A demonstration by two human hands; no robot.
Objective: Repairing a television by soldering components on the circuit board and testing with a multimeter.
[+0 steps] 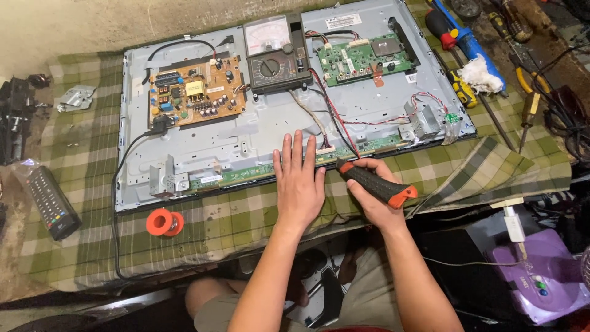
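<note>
- Nearest the person: the right hand is wrapped tight round a black-and-orange screwdriver, fingers fully curled on the handle, at the near edge of the opened television back panel.
- The screwdriver's long axis runs slantwise: orange butt low and to the right, tip up and to the left, aimed at the narrow green strip board along that near edge. The shaft is mostly hidden by the fist.
- Just beside it on the left, the left hand lies flat, fingers spread and straight, gripping nothing, palm on the checked cloth and fingertips on the panel's near edge.
- Right hand is the nearer to the tool tip's spot; the left only presses down.
- Farther in: a brown power board toward the far-left corner, an analogue multimeter at the far edge, a green main board to the far right.
</note>
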